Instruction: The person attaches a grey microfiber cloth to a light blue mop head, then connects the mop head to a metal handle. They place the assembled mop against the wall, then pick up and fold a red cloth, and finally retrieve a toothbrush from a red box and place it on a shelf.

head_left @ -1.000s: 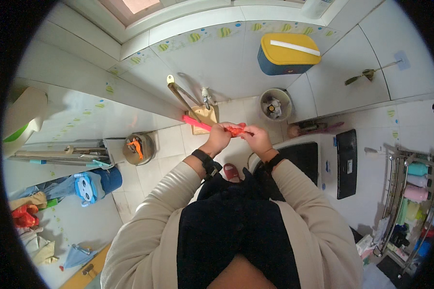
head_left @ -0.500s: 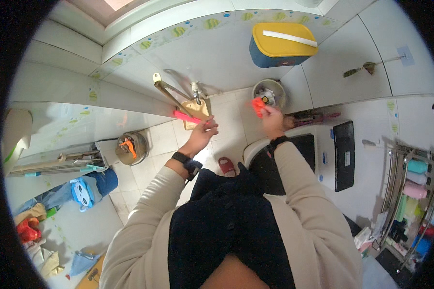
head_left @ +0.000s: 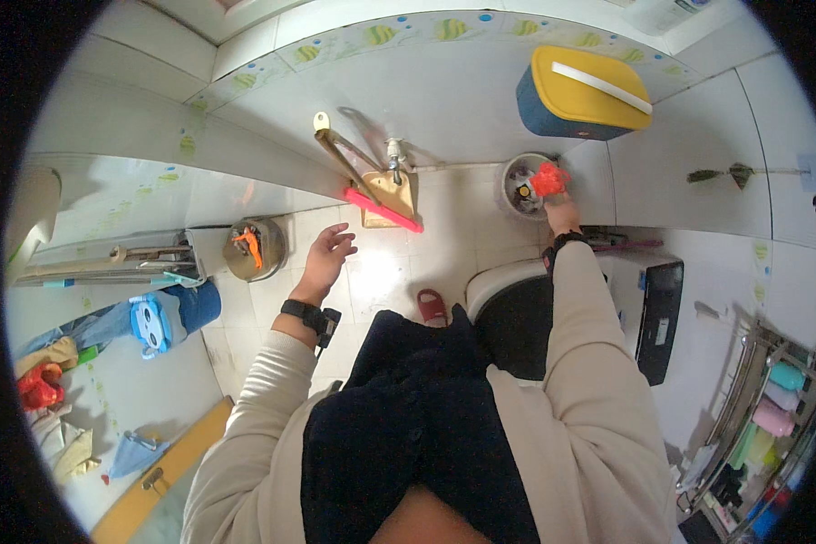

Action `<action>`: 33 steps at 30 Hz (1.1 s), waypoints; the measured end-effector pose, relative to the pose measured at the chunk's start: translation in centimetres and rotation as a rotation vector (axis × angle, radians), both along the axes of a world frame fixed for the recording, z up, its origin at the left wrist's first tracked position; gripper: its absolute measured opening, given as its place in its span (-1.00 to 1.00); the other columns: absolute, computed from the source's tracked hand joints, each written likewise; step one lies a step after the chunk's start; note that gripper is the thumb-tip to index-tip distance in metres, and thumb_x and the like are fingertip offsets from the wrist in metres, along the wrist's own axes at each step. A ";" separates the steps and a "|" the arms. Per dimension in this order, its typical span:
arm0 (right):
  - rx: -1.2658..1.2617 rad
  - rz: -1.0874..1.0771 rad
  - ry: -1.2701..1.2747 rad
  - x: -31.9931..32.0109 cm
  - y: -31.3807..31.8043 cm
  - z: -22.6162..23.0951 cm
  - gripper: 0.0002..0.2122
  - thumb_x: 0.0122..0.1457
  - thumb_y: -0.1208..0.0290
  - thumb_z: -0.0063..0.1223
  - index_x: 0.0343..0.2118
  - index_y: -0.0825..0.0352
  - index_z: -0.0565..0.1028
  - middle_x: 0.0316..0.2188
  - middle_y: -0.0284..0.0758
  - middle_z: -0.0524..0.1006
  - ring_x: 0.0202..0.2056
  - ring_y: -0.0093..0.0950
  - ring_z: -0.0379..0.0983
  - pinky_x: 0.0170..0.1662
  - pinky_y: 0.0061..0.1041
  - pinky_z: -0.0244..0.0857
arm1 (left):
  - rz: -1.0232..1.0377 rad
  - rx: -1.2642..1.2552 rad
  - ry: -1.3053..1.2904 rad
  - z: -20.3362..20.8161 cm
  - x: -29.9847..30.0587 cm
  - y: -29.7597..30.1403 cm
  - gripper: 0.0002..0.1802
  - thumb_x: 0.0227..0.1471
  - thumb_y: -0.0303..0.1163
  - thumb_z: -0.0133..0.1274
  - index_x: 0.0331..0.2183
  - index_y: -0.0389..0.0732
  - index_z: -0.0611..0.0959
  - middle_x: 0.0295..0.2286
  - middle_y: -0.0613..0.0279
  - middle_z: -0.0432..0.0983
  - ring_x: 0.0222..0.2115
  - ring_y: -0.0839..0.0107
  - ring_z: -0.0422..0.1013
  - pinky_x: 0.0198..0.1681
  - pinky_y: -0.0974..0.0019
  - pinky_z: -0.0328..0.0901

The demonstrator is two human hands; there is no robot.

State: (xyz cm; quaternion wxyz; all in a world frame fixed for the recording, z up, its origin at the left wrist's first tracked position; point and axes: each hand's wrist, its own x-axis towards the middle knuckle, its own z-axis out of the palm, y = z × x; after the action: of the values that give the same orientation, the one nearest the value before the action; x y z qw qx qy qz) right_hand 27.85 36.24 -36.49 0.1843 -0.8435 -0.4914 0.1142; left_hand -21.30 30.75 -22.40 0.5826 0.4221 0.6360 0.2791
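A blue box [head_left: 582,93] (yellow-lidded) on the tiled wall [head_left: 462,109], a metal rack [head_left: 730,408] at far right.

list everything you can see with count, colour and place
bin: 1, pale, upper right of centre
crumpled piece: 1, red-orange, over bin
lidded box: 1, blue and yellow, upper right
tap: 1, silver, upper centre
dustpan: 1, tan, below tap
strip: 1, pink, across dustpan
round tub: 1, brownish, left
slipper: 1, red, centre
appliance: 1, white-black, beside slipper
rack: 1, silver, lower right
clutter: uncounted, mixed, edges
left hand: 1, bare, left of centre
right hand: 1, bare, holding crumpled piece
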 end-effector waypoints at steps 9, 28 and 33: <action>-0.265 0.075 0.436 -0.4 -4.4 -1.9 -0.70 -0.06 0.20 0.11 -0.35 0.34 0.56 -0.42 -0.12 0.57 -0.35 -0.17 0.50 -0.26 -0.29 0.33 | 0.190 0.008 -0.020 0.4 -4.6 -2.8 -0.58 0.12 -0.37 -0.06 0.04 -0.14 0.37 -0.12 0.22 0.45 -0.22 0.45 0.43 -0.21 0.40 0.24; -0.437 0.360 0.900 -23.7 0.4 4.7 -0.92 0.06 0.42 -0.01 -0.44 0.29 0.47 -0.59 -0.45 0.39 -0.60 -0.58 0.34 -0.60 -0.60 0.17 | 0.989 0.295 0.008 5.4 -24.2 -32.9 -0.56 0.10 -0.43 -0.03 0.05 -0.16 0.36 -0.13 0.18 0.41 -0.22 0.39 0.45 -0.20 0.37 0.28; -0.530 0.665 0.923 -35.0 -4.3 6.3 -0.93 0.06 0.40 -0.01 -0.46 0.25 0.47 -0.63 -0.48 0.40 -0.64 -0.63 0.35 -0.65 -0.67 0.16 | 1.350 0.303 0.116 3.8 -27.0 -50.6 -0.56 0.05 -0.46 -0.01 0.00 -0.31 0.39 -0.17 0.05 0.41 -0.26 0.33 0.45 -0.15 0.33 0.36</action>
State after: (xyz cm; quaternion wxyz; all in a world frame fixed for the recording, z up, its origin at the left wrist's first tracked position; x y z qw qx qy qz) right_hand -7.13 31.97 -30.21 0.1168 -0.5263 -0.5521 0.6360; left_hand -48.32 -19.81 -18.63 0.1812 0.0251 0.7435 0.6433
